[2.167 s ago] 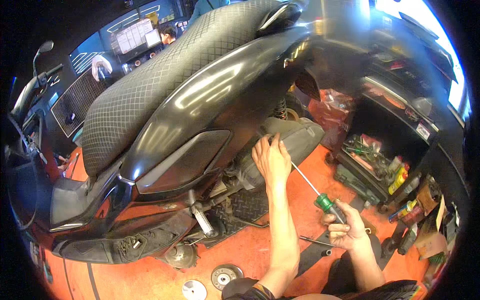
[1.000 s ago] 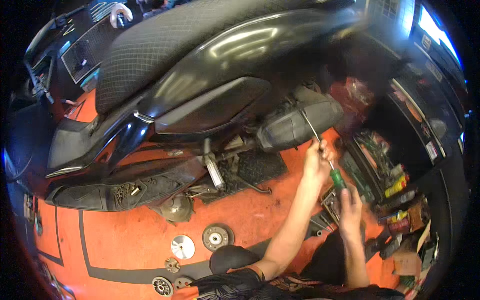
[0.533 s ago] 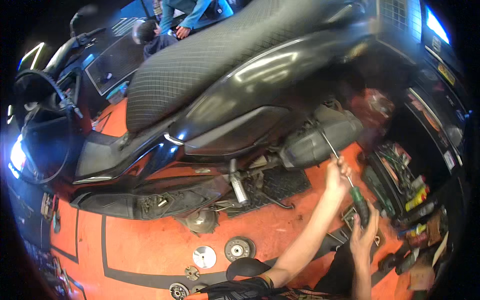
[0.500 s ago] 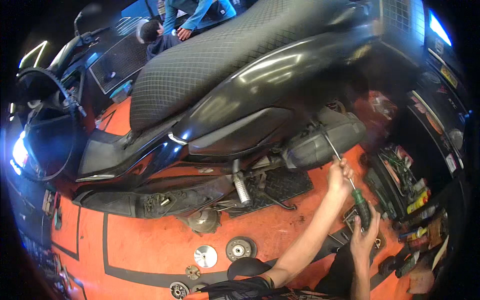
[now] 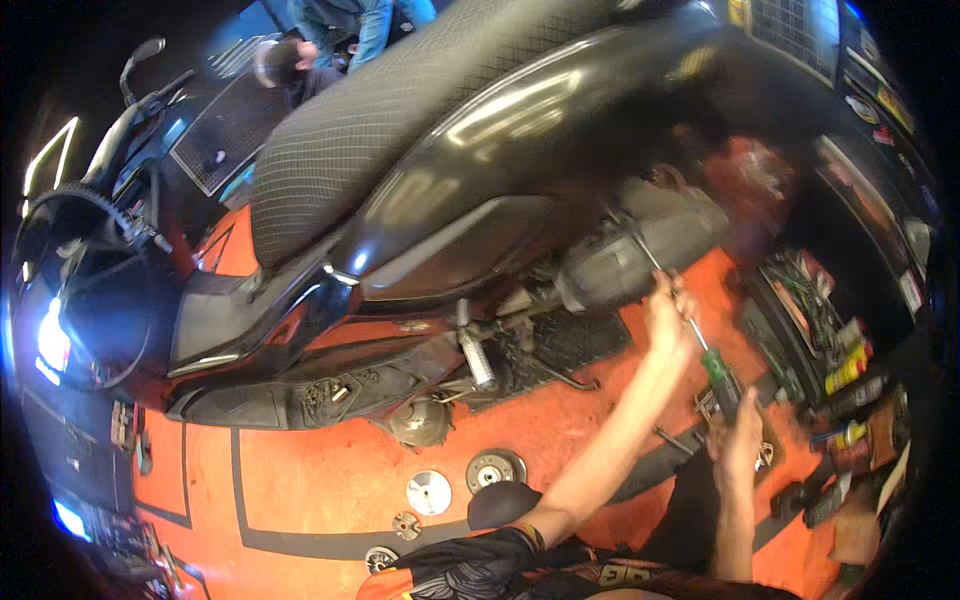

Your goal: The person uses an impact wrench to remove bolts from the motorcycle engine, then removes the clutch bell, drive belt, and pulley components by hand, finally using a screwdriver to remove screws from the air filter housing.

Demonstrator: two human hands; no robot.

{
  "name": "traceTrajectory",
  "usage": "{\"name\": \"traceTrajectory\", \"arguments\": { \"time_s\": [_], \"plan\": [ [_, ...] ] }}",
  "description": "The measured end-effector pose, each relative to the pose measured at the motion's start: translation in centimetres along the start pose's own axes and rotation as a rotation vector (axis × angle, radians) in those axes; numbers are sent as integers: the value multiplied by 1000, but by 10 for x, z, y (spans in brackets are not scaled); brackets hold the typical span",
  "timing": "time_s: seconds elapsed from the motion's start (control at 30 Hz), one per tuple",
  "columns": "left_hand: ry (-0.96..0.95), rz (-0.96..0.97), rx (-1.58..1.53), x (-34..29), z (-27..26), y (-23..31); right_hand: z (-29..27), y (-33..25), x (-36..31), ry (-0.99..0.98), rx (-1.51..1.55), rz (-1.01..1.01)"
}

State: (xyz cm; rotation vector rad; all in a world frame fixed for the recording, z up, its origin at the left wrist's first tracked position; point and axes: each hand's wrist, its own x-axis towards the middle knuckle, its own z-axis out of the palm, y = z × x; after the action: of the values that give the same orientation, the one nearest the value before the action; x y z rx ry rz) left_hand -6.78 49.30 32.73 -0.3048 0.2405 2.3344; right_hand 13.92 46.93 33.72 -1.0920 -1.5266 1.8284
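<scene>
A black scooter [image 5: 430,190] with a quilted seat stands over an orange lift platform [image 5: 300,480]. A long screwdriver [image 5: 675,300] with a green and black handle runs up to the grey engine casing [image 5: 620,260] under the rear bodywork. My left hand [image 5: 668,318] pinches the metal shaft near the tip end. My right hand [image 5: 735,440] grips the handle at the lower end. The tip itself is lost in blur against the casing.
Round metal clutch parts [image 5: 492,468] and a disc [image 5: 428,492] lie on the platform near my knee [image 5: 500,500]. A tool tray [image 5: 820,330] with several tools sits at the right. Another person [image 5: 340,30] crouches behind the scooter. A second vehicle's wheel [image 5: 80,280] is at left.
My view has swung right and tilted, so the scooter shifted in frame. Both hands stay on the screwdriver at the engine casing, moved slightly lower right.
</scene>
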Motion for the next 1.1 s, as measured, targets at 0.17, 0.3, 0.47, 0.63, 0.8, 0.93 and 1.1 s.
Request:
{"name": "traceTrajectory", "arguments": {
  "time_s": [0.17,0.3,0.47,0.63,0.8,0.93,1.1],
  "plan": [
    [-13,-99,-119,-1,5,6,5,2,-6,133,-642,-876],
    [-24,-63,-111,-1,2,6,-2,1,-3,-16,-105,15],
    [-62,76,-81,-1,3,2,4,-3,6,266,-775,-1050],
    [5,96,-71,1,8,-1,0,-7,-3,59,-244,-184],
    [2,89,-82,1,8,-3,-6,-2,-5,127,-447,-686],
    [-14,122,-44,-1,4,-4,-8,3,-3,8,-357,-456],
    [2,161,-102,5,6,-4,-10,0,-3,96,-402,-629]
  ]
}}
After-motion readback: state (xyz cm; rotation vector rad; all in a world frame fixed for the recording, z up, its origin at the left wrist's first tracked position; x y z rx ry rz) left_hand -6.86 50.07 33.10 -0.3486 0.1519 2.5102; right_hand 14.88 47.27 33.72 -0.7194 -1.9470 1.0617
